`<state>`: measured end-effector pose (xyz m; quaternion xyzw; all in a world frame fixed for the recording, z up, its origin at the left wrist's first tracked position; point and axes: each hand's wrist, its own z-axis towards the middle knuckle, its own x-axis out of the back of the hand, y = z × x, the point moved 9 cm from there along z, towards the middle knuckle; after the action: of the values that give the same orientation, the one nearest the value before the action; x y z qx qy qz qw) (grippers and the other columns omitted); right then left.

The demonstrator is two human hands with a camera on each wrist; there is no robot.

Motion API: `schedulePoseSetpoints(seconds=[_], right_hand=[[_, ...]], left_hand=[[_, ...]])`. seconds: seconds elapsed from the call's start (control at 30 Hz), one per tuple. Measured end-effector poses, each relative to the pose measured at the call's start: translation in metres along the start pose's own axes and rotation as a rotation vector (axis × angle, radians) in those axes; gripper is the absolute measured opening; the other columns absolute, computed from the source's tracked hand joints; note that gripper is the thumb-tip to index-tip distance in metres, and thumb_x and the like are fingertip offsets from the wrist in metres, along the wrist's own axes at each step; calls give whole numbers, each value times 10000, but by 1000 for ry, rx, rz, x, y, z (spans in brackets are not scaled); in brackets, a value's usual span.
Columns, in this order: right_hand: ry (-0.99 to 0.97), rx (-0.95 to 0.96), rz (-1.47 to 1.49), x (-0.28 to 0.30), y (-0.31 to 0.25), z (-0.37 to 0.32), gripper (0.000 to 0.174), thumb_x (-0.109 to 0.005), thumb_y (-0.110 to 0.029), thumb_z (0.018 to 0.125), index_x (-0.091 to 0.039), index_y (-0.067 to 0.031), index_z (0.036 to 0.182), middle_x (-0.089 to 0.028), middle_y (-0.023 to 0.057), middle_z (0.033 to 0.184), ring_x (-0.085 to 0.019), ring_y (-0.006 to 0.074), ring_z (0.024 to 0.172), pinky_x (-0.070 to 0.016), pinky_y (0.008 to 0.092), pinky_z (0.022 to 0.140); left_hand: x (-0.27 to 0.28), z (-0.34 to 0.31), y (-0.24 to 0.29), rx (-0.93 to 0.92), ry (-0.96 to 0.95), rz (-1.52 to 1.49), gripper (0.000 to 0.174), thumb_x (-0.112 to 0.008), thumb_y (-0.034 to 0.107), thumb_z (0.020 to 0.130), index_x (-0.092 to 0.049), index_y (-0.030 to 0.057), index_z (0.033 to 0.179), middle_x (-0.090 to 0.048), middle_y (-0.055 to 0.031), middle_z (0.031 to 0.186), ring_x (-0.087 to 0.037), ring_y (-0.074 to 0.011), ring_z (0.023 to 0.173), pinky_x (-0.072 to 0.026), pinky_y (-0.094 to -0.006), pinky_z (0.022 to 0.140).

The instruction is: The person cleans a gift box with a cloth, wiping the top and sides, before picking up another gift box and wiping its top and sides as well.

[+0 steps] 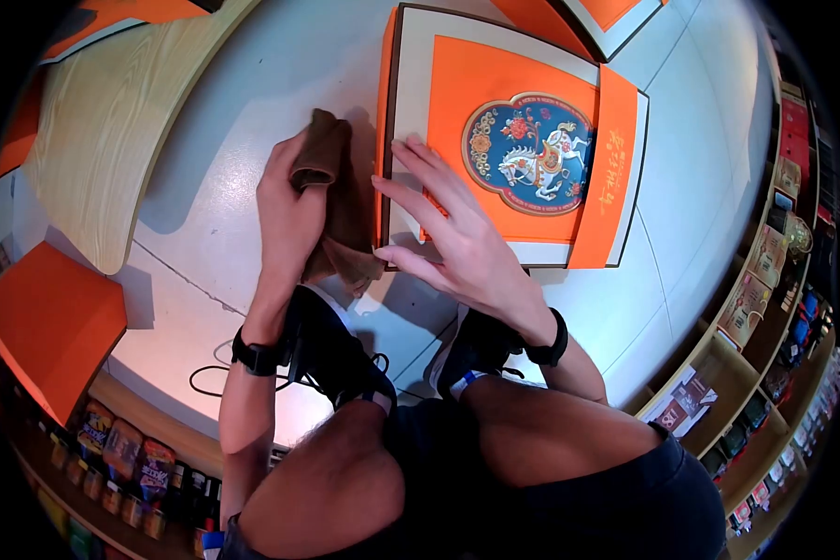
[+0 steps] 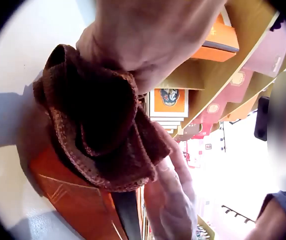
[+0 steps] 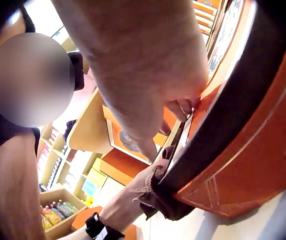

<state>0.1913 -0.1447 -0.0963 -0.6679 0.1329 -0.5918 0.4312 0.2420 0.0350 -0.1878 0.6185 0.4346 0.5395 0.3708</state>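
A large orange gift box [image 1: 448,75] with a white and dark border lies on the floor before the person, a white horse in a blue medallion on its lid. My left hand [image 1: 289,205] grips a brown cloth [image 1: 345,224] beside the box's left side; folds of it hang down toward the shoes. In the left wrist view the bunched cloth [image 2: 103,135] covers part of the box's side [image 2: 73,200]. My right hand [image 1: 462,233] rests on the lid's left edge, fingers spread and fairly straight, as the right wrist view also shows.
A curved wooden table [image 1: 121,121] stands at the left, with an orange panel [image 1: 56,317] below it. Another orange box [image 1: 616,19] lies beyond the gift box. Stocked shelves [image 1: 719,373] run along the right, and packaged goods [image 1: 126,448] fill the lower left. A black cord [image 1: 210,392] lies near the left shoe.
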Motion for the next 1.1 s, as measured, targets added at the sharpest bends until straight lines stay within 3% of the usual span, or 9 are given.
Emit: schedulePoseSetpoints(seconds=[0.03, 0.37, 0.5, 0.7, 0.77, 0.87, 1.1], right_hand=[[-11, -7, -7, -3, 2, 0, 633, -822, -273, 895, -591, -55, 1442, -447, 216, 1607, -393, 417, 1517, -371, 517, 1225], [-59, 41, -57, -10, 6, -2, 638, -790, -278, 899, -569, -24, 1441, -432, 242, 1604, -383, 402, 1522, -307, 524, 1271], [-66, 41, -76, -11, 5, -1, 688, -783, -295, 900, -540, 20, 1462, -428, 243, 1610, -369, 386, 1534, -291, 514, 1279], [-78, 37, -93, -11, 3, 0, 735, -777, -304, 900, -508, 57, 1481, -420, 245, 1618, -360, 369, 1544, -280, 500, 1284], [-80, 37, -101, -11, 3, 0, 739, -776, -306, 899, -506, 61, 1481, -423, 245, 1617, -359, 368, 1544, -280, 499, 1283], [-72, 40, -100, -11, 2, 0, 742, -772, -310, 897, -504, 63, 1480, -428, 242, 1615, -359, 368, 1545, -283, 497, 1280], [-80, 36, -103, -13, 3, 0, 736, -764, -316, 901, -506, 58, 1481, -424, 245, 1618, -357, 368, 1546, -282, 502, 1278]], left_hand=[[-5, 2, 4, -1, 3, 20, 498, -579, -57, 849, -674, 7, 1333, -712, -198, 1224, -708, -339, 1140, -530, -354, 990], [-34, 16, 2, 68, -128, 75, 470, -600, -24, 832, -694, -2, 1291, -768, -255, 995, -752, -409, 1017, -588, -392, 879], [-39, 18, -6, 77, -187, 72, 491, -580, -43, 822, -685, -14, 1300, -769, -251, 1018, -756, -395, 1027, -581, -377, 903], [-48, 14, -18, 275, -267, -233, 531, -528, -101, 780, -667, -73, 1291, -752, -248, 1109, -743, -385, 1069, -555, -354, 966], [-45, 15, -1, 0, -233, -27, 554, -526, -125, 749, -663, -88, 1285, -721, -253, 1179, -717, -408, 1111, -544, -373, 989], [-45, 14, 10, -48, -227, 97, 577, -524, -144, 722, -659, -96, 1281, -694, -251, 1227, -692, -426, 1140, -534, -393, 1008], [-39, 12, 22, -57, -245, 64, 584, -513, -155, 714, -663, -90, 1274, -699, -246, 1215, -689, -441, 1125, -533, -410, 1010]])
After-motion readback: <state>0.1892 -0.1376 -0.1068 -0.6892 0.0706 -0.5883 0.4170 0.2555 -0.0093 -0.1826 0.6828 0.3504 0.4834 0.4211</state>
